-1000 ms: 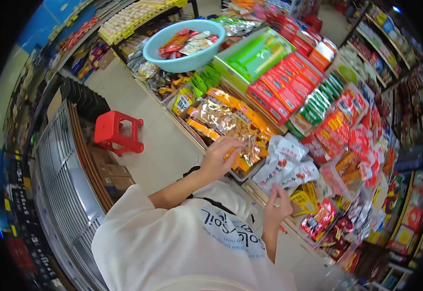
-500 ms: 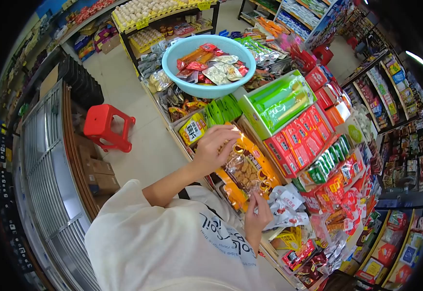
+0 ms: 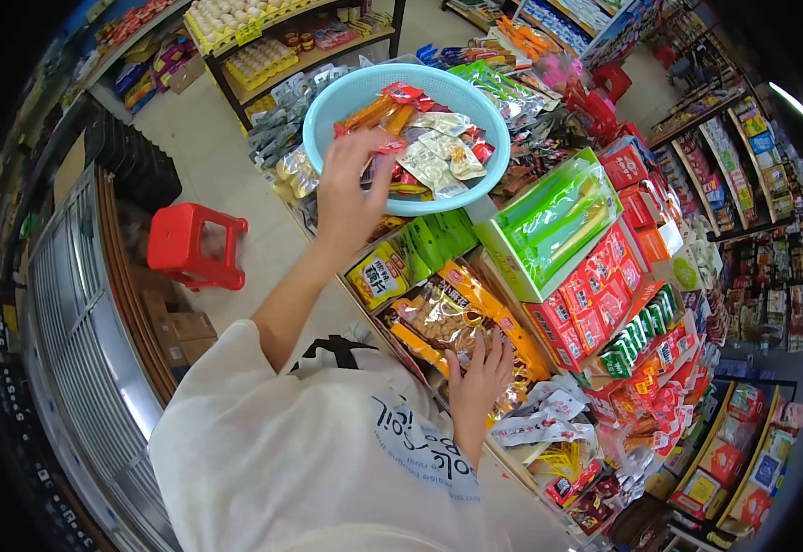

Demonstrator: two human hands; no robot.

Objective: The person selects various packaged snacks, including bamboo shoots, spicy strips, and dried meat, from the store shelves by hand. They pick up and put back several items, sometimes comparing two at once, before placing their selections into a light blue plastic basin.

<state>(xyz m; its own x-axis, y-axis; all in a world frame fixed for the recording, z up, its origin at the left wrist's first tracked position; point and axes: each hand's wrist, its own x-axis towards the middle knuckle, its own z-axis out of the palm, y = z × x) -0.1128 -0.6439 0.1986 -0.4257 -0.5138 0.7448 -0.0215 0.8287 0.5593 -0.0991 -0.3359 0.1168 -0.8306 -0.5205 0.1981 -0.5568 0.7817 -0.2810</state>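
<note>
My left hand (image 3: 353, 189) reaches over the near-left rim of a light blue plastic basin (image 3: 498, 143), its thumb apart from the fingers and nothing visible in its grasp. Inside the basin lie small snack packets, among them silvery-white packets (image 3: 438, 152) and red and orange ones. My right hand (image 3: 481, 382) rests with fingers spread on an orange-edged snack bag (image 3: 447, 313) whose clear window shows brown pieces. That bag sits in a compartment of the display, beside green packets (image 3: 438, 241) and a yellow packet (image 3: 378, 274).
A green box (image 3: 553, 225) and red boxes (image 3: 581, 299) stand right of the orange bag. White packets (image 3: 548, 414) lie just below it. On the floor at left is a red stool (image 3: 197, 246). Trays of eggs (image 3: 236, 20) occupy a rack at the back.
My left hand has left the orange bag and moved up to the basin. My right hand has gone from pinching the bag's edge to lying spread on it. The view has shifted slightly.
</note>
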